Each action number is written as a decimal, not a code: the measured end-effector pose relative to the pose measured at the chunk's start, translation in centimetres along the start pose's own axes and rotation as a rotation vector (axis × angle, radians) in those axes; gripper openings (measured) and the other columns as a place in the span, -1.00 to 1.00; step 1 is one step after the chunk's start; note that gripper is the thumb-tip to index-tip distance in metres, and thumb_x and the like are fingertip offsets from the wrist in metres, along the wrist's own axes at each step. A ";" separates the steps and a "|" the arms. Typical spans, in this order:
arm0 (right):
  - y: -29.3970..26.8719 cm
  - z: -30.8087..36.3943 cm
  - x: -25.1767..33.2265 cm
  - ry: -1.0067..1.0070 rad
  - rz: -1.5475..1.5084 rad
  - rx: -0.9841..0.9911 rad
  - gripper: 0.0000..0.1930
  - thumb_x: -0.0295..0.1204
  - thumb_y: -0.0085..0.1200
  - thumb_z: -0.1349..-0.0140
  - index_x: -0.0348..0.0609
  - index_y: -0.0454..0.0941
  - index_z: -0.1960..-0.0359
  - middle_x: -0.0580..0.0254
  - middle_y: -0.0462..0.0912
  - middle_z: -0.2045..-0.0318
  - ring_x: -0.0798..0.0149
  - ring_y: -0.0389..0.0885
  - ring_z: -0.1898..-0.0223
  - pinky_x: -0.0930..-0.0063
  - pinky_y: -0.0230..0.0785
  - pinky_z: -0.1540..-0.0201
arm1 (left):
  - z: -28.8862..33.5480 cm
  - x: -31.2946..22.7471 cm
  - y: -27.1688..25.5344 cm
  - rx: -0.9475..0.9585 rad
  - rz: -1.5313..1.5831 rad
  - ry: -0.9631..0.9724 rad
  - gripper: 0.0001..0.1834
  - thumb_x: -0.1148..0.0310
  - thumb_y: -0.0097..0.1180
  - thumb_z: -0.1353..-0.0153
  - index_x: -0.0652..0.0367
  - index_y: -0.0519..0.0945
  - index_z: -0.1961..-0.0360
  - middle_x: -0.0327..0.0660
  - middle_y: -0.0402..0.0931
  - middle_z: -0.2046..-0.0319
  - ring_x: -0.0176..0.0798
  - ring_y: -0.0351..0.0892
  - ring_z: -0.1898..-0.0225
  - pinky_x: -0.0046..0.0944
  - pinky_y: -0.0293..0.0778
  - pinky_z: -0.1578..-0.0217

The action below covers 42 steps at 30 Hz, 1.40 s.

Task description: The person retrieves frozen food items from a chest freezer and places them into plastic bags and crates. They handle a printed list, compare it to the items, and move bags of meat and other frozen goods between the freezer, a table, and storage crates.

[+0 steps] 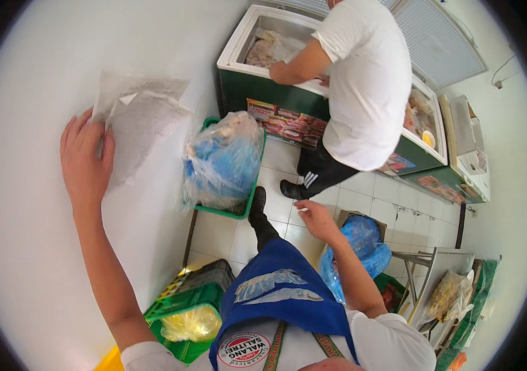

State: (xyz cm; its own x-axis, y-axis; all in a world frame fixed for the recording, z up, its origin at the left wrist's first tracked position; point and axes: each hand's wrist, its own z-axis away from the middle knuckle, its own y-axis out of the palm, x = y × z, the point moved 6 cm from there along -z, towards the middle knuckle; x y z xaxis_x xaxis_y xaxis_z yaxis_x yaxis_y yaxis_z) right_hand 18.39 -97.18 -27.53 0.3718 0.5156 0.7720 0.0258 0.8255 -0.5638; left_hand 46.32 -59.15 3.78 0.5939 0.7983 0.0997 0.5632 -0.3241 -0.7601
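Note:
My left hand (88,151) is raised against the white wall, its thumb and fingers closed on the left edge of several thin printed sheets of paper (146,120). The sheets overlap, and one corner is folded over. My right hand (318,221) hangs in the air over the tiled floor, fingers loosely bent and apart, with nothing seen in it. Below the papers, a green crate (239,214) holds a clear plastic bag with blue contents (223,161). Near my right forearm is a blue plastic bag (365,244) in a box.
A person in a white shirt (372,86) reaches into an open chest freezer (229,55) ahead. Another open freezer (424,162) stands farther right. Green and black crates (198,290) are stacked at my lower left. A metal table (440,263) carrying a bagged item (446,294) stands at right.

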 end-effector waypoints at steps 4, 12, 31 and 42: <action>5.5 -10.2 0.3 -0.170 0.162 0.192 -0.69 -0.48 0.11 -0.35 -0.17 0.64 -0.11 -0.06 0.72 0.04 -0.08 0.70 0.07 0.11 0.54 -0.06 | -1.1 2.4 5.3 0.176 -0.254 0.043 -0.82 0.46 0.27 -0.28 0.27 0.66 0.12 -0.08 0.72 0.08 -0.03 0.63 -0.15 0.10 0.29 -0.40; 11.9 -26.5 -0.4 -0.001 0.380 0.487 -0.65 -0.49 0.14 -0.29 -0.17 0.59 -0.13 -0.12 0.65 0.02 -0.17 0.58 -0.10 0.02 0.44 -0.21 | 2.5 3.8 5.1 0.111 -0.369 0.109 -0.79 0.42 0.36 -0.24 0.27 0.58 0.42 0.03 0.70 0.35 0.13 0.73 0.22 0.30 0.54 -0.07; 27.0 -39.5 0.7 0.164 0.417 0.362 -0.16 -0.22 0.29 -0.31 0.45 0.11 -0.58 -0.09 -0.30 -0.64 -0.57 -0.35 -0.57 -0.80 -0.24 -0.37 | -4.1 6.2 14.2 0.471 -0.289 0.045 -0.69 0.23 0.33 -0.22 0.31 0.67 0.24 0.06 0.66 0.23 0.15 0.62 0.14 0.11 0.49 0.00; 32.0 -39.3 -3.2 0.165 0.402 0.006 -0.26 -0.36 0.19 -0.32 0.54 0.27 -0.52 -0.04 -0.28 -0.65 -0.64 -0.38 -0.55 -0.90 -0.37 -0.31 | -3.7 4.8 11.5 0.440 -0.316 0.061 -0.74 0.25 0.32 -0.21 0.27 0.65 0.30 0.02 0.63 0.30 0.13 0.60 0.20 0.10 0.48 0.04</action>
State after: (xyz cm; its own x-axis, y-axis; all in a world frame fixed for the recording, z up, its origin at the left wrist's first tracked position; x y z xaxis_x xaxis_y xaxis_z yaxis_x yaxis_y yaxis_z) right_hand 54.53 -81.46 -59.60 0.4946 0.7534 0.4333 -0.1571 0.5679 -0.8080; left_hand 57.79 -60.90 -2.09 0.4744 0.7871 0.3943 0.4341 0.1805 -0.8826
